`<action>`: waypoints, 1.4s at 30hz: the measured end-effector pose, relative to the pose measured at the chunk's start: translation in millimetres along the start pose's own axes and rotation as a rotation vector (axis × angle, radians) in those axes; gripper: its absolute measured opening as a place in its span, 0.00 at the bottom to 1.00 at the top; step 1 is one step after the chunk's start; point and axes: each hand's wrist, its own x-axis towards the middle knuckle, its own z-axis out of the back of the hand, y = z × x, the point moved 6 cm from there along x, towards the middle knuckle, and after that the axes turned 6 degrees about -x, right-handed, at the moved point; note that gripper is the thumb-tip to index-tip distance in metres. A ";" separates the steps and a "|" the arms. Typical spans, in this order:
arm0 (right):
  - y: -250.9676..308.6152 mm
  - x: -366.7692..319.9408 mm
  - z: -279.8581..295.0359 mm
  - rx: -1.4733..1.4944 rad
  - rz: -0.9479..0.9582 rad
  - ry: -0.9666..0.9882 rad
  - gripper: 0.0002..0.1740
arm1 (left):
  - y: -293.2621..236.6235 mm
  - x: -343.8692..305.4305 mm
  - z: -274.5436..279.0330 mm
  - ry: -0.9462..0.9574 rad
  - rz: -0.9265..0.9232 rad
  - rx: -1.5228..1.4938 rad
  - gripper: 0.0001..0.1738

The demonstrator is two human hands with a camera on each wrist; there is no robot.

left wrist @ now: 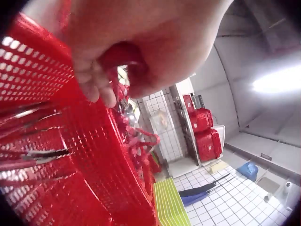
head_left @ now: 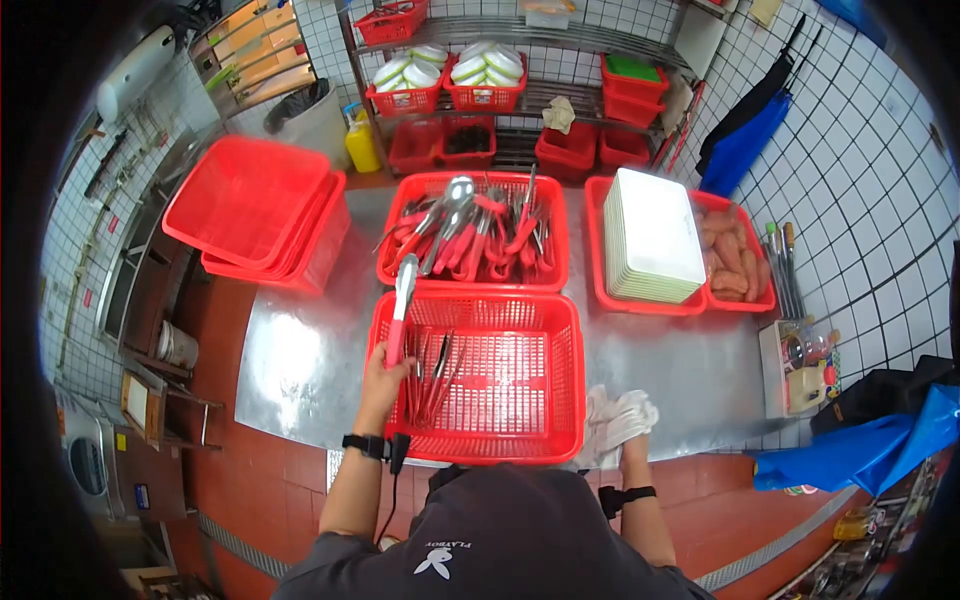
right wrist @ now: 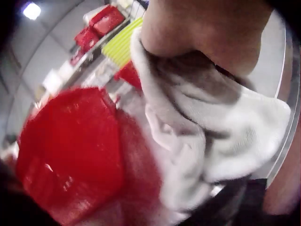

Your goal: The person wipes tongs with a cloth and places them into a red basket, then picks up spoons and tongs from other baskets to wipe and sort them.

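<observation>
In the head view, my left hand [head_left: 380,385] grips tongs [head_left: 402,300] by their red handle, holding them upright at the left rim of the front red basket [head_left: 480,450]. Several slim metal tongs [head_left: 432,385] lie along that basket's left side. Behind it, a second red basket [head_left: 480,286] is heaped with red-handled tongs [head_left: 470,235]. The left wrist view has the left hand [left wrist: 146,42] curled round the red handle. To the right of the front basket, my right hand [head_left: 636,445] holds a bunched white cloth [head_left: 622,415], which covers most of its fingers in the head view.
Stacked red bins [head_left: 265,215] stand at the table's left. At the right are a pile of pale trays [head_left: 655,235] in a red bin and a red basket of brownish-pink pieces [head_left: 735,260]. A shelf [head_left: 560,35] with more baskets stands behind the metal table [head_left: 300,360].
</observation>
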 end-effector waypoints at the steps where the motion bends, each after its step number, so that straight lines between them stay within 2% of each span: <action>1: 29.5 -15.9 21.4 0.399 -0.017 0.015 0.23 | -8.3 -15.9 -8.4 -0.002 0.014 -0.002 0.19; 2: 51.0 -23.2 35.3 0.795 -0.033 0.029 0.26 | -12.6 -33.2 -21.5 0.057 0.101 -0.150 0.21; 3: 58.8 -18.6 40.2 0.776 -0.038 0.036 0.26 | -12.9 -49.1 -35.5 0.110 0.186 -0.303 0.23; 4: 67.9 -12.7 43.3 0.869 -0.027 0.068 0.26 | -12.6 -58.8 -44.7 0.097 0.198 -0.317 0.23; 6: 90.4 -5.0 47.0 0.949 -0.022 0.108 0.27 | -26.8 -72.7 -75.2 0.317 -0.019 0.033 0.21; 8: 139.7 -18.1 25.9 0.964 0.055 0.555 0.29 | -51.9 -92.5 -114.8 0.560 -0.331 0.334 0.21; 10: 191.0 -38.1 17.1 0.608 0.452 0.490 0.29 | -55.0 -112.1 -154.6 0.902 -0.307 0.517 0.29; 11: 234.1 -55.1 24.0 0.572 0.571 0.360 0.27 | -32.5 -115.8 -162.1 0.889 -0.230 0.406 0.27; 12: 242.3 -54.7 17.2 0.570 0.583 0.367 0.27 | -40.4 -116.7 -164.5 0.877 -0.238 0.406 0.27; 14: 232.0 -41.6 -0.8 1.241 0.011 0.453 0.25 | -53.5 -113.7 -164.2 0.846 -0.183 0.552 0.25; 15: 235.4 -45.2 1.2 1.313 -0.049 0.426 0.23 | -54.0 -110.5 -159.6 0.838 -0.179 0.615 0.23; 18: 213.0 -42.6 2.7 1.333 0.020 0.317 0.23 | -57.1 -114.2 -152.6 0.904 -0.158 0.627 0.23; 19: 206.4 -43.1 5.4 1.365 -0.047 0.294 0.21 | -55.2 -118.0 -150.5 0.915 -0.184 0.609 0.23; 21: 206.3 -43.7 22.1 1.272 0.086 0.210 0.21 | -43.8 -125.8 -144.6 0.960 -0.053 0.501 0.25; 22: 233.3 -46.8 38.6 1.174 0.178 0.169 0.20 | -48.9 -129.0 -139.6 0.958 -0.143 0.500 0.24; 23: 220.0 -36.4 44.4 1.311 0.152 0.159 0.24 | -48.2 -131.3 -132.4 0.971 -0.226 0.531 0.24; 24: 219.4 -32.3 56.7 1.342 0.167 0.136 0.24 | -44.7 -132.2 -123.9 0.965 -0.108 0.576 0.23; 25: 219.4 -30.8 76.3 1.308 0.169 0.034 0.23 | -47.2 -133.5 -114.7 0.925 -0.182 0.498 0.22; 26: 217.8 -27.3 91.8 1.268 0.170 -0.068 0.21 | -37.7 -130.8 -103.6 0.941 -0.145 0.549 0.24; 27: 212.0 -22.2 99.2 1.283 0.186 -0.092 0.21 | -37.0 -130.9 -96.3 0.932 -0.126 0.462 0.26; 29: 194.7 -18.9 91.0 1.274 0.115 0.108 0.21 | -41.8 -130.7 -91.0 0.945 -0.115 0.374 0.28; 31: 178.7 -22.8 65.9 1.108 0.136 0.299 0.21 | -31.4 -129.8 -85.8 0.825 0.347 0.206 0.24; 32: 172.8 -33.6 51.8 1.075 0.037 0.454 0.22 | -39.8 -126.6 -93.5 0.836 0.335 0.202 0.24; 33: 196.7 -51.9 45.7 1.042 0.042 0.533 0.23 | -56.0 -126.4 -109.3 0.957 0.304 0.267 0.25; 34: 174.6 -51.9 18.0 0.921 0.024 0.605 0.23 | -63.5 -129.1 -122.4 1.074 0.271 0.332 0.26; 35: 202.6 -63.5 14.8 0.899 0.183 0.638 0.24 | -59.5 -128.7 -133.1 1.079 0.264 0.326 0.26; 36: 226.5 -76.3 15.8 1.089 0.056 0.571 0.20 | -62.8 -130.5 -152.0 1.181 0.061 0.264 0.27; 37: 216.3 -62.7 4.7 1.191 0.023 0.498 0.17 | -68.5 -134.2 -166.0 1.273 -0.147 0.199 0.28; 38: 205.6 -48.2 -6.1 1.292 -0.009 0.424 0.15 | -67.2 -132.5 -172.7 1.275 -0.155 0.196 0.28; 39: 217.0 -48.2 -3.6 1.289 -0.001 0.422 0.15 | -62.1 -130.6 -178.5 1.293 -0.148 0.321 0.28; 41: 235.3 -48.3 12.1 1.387 -0.025 0.242 0.12 | -69.9 -129.9 -183.8 1.286 -0.118 0.581 0.27; 42: 232.5 -46.8 10.5 1.389 -0.023 0.239 0.12 | -70.2 -130.4 -183.5 1.288 -0.120 0.583 0.27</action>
